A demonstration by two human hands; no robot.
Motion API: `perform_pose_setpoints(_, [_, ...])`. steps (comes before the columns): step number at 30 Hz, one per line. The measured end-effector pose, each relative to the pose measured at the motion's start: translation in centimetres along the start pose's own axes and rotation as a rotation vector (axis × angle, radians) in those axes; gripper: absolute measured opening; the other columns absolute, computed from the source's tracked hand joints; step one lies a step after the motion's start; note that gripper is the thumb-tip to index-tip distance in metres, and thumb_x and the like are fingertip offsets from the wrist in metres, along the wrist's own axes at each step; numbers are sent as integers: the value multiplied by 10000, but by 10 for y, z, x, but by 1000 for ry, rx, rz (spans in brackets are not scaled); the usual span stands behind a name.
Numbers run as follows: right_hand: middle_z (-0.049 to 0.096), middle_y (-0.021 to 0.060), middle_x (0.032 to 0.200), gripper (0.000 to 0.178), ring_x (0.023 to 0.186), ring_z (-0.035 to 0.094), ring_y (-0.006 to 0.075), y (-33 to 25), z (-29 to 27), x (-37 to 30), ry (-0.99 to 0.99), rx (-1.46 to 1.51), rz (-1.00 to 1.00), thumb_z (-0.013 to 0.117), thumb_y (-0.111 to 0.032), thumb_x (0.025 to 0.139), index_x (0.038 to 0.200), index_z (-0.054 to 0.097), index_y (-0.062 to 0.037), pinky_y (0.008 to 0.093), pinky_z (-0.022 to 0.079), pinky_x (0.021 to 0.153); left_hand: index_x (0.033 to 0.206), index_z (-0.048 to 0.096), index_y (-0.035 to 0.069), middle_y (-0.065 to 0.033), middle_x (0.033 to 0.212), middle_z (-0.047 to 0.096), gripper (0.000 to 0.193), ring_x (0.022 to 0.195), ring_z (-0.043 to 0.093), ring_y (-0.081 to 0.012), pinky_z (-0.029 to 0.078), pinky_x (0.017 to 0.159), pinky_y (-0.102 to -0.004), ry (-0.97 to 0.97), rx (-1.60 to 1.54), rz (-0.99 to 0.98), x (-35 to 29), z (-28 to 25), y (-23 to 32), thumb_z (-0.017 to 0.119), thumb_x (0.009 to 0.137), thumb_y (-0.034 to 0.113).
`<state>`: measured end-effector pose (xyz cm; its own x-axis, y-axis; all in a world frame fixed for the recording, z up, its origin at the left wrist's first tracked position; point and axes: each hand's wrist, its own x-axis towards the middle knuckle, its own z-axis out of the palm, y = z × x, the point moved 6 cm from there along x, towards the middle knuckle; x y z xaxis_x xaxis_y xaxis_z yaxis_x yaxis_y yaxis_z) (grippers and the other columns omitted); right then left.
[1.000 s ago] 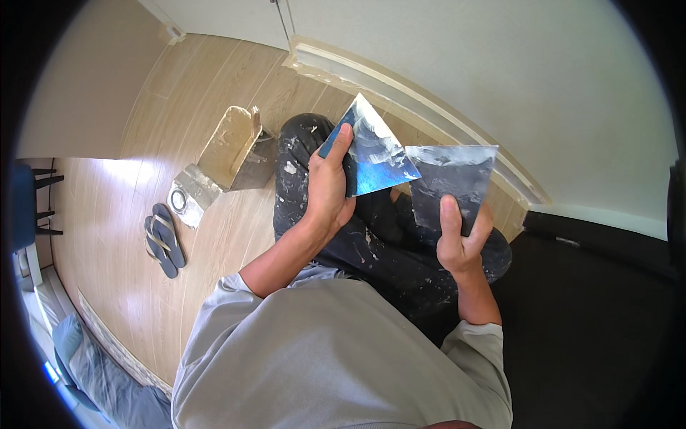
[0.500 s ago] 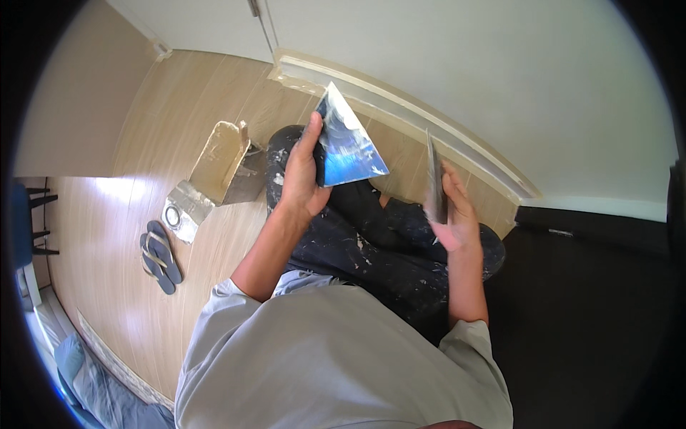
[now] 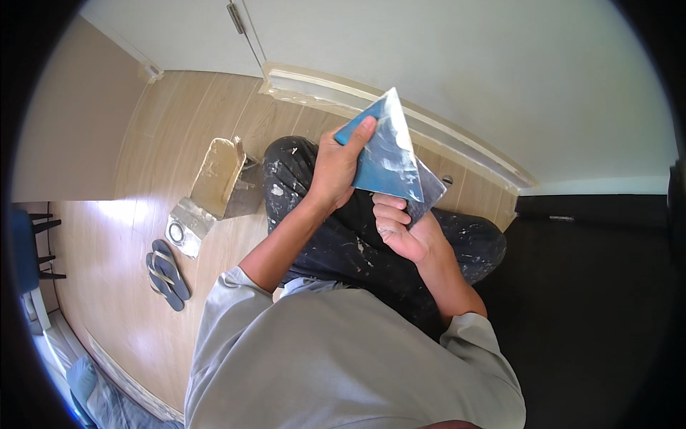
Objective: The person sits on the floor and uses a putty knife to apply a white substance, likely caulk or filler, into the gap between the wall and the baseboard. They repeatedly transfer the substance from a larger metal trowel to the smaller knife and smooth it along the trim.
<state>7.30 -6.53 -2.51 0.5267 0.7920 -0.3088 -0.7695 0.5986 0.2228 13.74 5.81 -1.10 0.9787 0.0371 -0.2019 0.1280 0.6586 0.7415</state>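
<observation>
My left hand [image 3: 333,170] grips a blue, flat putty spreader [image 3: 382,166], its thumb lying on the face. Whitish putty is smeared over the spreader, thickest along its right edge. My right hand [image 3: 406,232] has its fingers curled round a grey putty scraper [image 3: 431,187]. Part of the scraper lies behind the spreader, and the two blades overlap above my lap. Whether their surfaces touch I cannot tell. The handle ends of both tools are hidden by my hands.
Left of my paint-spotted knees stands a cut-open, putty-crusted container [image 3: 227,179] with its flap on the wooden floor. Flip-flops [image 3: 168,273] lie nearby. Ahead runs a skirting board [image 3: 357,96] below a white wall. A dark surface [image 3: 586,286] is at the right.
My right hand has moved left with the scraper, bringing it behind the spreader. My left hand has shifted right, and the spreader has turned so it reflects less light.
</observation>
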Motion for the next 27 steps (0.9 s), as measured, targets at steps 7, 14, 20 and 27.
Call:
perform_pose_setpoints(7, [550, 20, 809, 91, 619, 481, 83, -21, 3, 26, 234, -267, -284, 531, -166, 974, 981, 572, -86, 233, 347, 510, 1044, 652, -21, -46, 883, 676, 350, 789, 649, -96, 544, 720, -267, -34, 8, -75, -11, 13, 2, 661, 949, 316])
perform_pose_setpoints(14, [639, 57, 1074, 357, 987, 612, 141, -96, -5, 33, 231, -663, -764, 591, -252, 972, 1265, 545, -55, 311, 509, 838, 941, 517, 39, 40, 594, 405, 271, 479, 404, -64, 338, 390, -191, -244, -794, -627, -36, 18, -6, 523, 1017, 299])
perform_pose_setpoints(20, [620, 63, 1074, 384, 1001, 592, 100, -76, 62, 30, 60, -842, -1014, 653, -64, 930, 1264, 469, -17, 300, 509, 871, 808, 439, 61, -25, 559, 485, 174, 454, 484, -101, 382, 388, -213, -381, -1232, -831, -69, 39, -16, 430, 982, 77])
perform_pose_setpoints(27, [626, 69, 1065, 365, 970, 594, 103, -57, 57, 35, -1, -1011, -919, 685, -68, 903, 1210, 497, -12, 265, 497, 867, 807, 469, 65, 6, 596, 467, 165, 477, 451, -83, 355, 388, -201, -151, -1236, -735, -69, 28, -34, 466, 970, 84])
